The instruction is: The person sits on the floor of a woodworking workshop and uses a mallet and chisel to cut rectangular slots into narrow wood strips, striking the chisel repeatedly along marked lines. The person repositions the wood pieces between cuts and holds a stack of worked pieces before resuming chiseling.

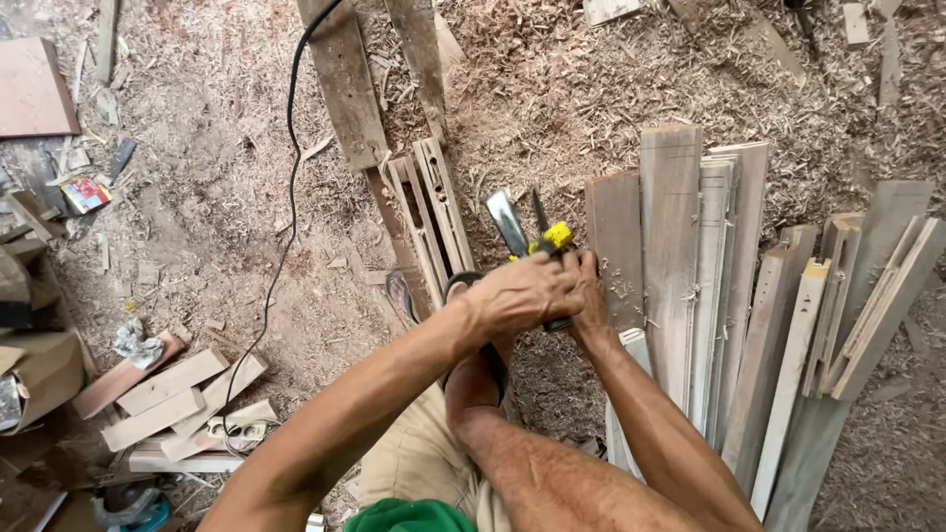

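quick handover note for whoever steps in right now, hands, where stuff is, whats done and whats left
Left hand: closed over the chisel handles, on top of the right hand.
Right hand: gripping the same bundle from the other side.
Chisels: two flat blades and a yellow-and-black handle, blades pointing away, held above the sawdust floor.
Mortised frame pieces lie just left of the hands; planks are lined up on the right; black cable runs to a power strip at lower left.
Done: slots are already cut in the frame pieces.
Left: no chisel is on wood yet.
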